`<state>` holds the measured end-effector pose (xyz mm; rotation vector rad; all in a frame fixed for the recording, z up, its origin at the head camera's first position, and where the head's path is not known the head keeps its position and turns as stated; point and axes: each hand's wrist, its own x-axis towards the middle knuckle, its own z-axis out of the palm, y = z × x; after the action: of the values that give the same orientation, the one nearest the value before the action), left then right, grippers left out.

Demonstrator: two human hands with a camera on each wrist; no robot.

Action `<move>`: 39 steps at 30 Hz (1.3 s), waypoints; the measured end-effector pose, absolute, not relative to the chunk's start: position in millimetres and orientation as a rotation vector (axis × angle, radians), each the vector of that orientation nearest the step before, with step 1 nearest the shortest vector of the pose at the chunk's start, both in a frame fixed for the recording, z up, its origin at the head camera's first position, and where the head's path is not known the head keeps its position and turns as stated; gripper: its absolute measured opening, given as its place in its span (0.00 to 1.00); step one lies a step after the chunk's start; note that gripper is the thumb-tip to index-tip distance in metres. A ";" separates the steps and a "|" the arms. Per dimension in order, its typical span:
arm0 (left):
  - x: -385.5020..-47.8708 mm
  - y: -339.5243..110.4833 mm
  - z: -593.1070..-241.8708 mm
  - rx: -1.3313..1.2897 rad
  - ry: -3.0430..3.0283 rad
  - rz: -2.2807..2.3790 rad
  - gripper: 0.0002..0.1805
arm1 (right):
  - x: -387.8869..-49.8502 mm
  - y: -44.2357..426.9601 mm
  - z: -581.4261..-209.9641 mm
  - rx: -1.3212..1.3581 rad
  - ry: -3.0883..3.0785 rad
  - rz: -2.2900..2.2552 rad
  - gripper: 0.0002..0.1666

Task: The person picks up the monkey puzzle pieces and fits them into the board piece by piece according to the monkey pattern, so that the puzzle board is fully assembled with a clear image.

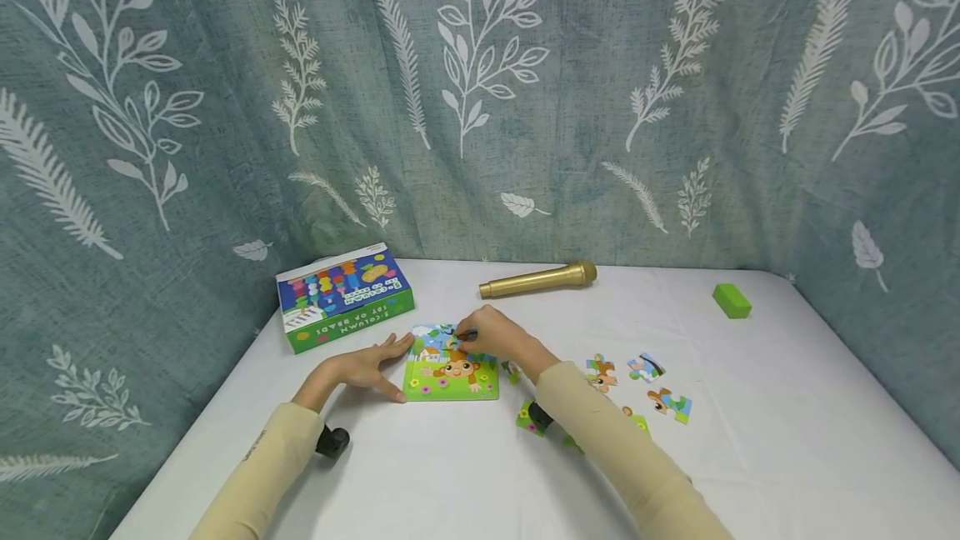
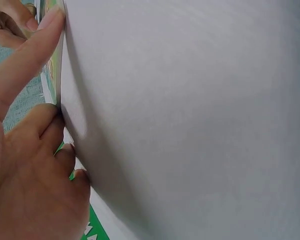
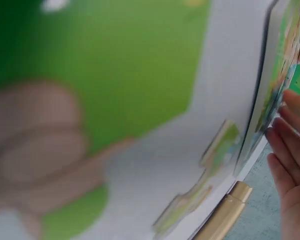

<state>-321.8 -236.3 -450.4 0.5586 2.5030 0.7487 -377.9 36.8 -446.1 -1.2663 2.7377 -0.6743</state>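
The puzzle board point(image 1: 442, 391) with a monkey picture lies flat on the white table; its edge point(image 3: 261, 75) shows in the right wrist view. My left hand point(image 1: 367, 367) is spread at the board's left side, thumb and fingertips touching its edge; in the left wrist view the hand point(image 2: 37, 175) lies along that edge. My right hand point(image 1: 498, 333) is over the board's upper right part, its fingertips pinching a small puzzle piece point(image 1: 469, 336) with a dark edge, mostly hidden by the fingers. In the right wrist view the right hand's fingers point(image 3: 285, 145) are at the board.
Loose puzzle pieces point(image 1: 602, 373) lie on the table point(image 1: 450, 473) right of the board, some partly under my right forearm. A bead-set box point(image 1: 345, 297) stands at the back left, a gold microphone point(image 1: 537, 280) behind the board, and a green block point(image 1: 732, 301) at the back right.
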 end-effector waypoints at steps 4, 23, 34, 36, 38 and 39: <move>-322.0 -235.9 -450.8 0.543 2.502 0.760 0.60 | -378.4 31.7 -445.6 -1.278 2.760 -0.606 0.12; -320.4 -237.6 -452.3 0.546 2.506 0.753 0.60 | -376.2 28.9 -445.4 -1.146 2.736 -0.669 0.17; -320.1 -236.7 -450.6 0.554 2.503 0.768 0.60 | -375.0 53.4 -432.4 -1.038 2.762 -0.741 0.24; -319.9 -236.7 -450.8 0.551 2.503 0.774 0.60 | -373.1 59.6 -429.8 -1.045 2.767 -0.747 0.24; -319.7 -236.6 -451.4 0.548 2.501 0.780 0.60 | -371.6 65.9 -428.0 -1.077 2.774 -0.747 0.24; -319.4 -236.3 -451.8 0.546 2.500 0.781 0.60 | -370.6 69.0 -427.1 -1.088 2.780 -0.743 0.24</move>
<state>-319.4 -236.3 -451.8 0.5465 2.5001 0.7812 -370.6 69.0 -427.1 -1.0879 2.7802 -0.7432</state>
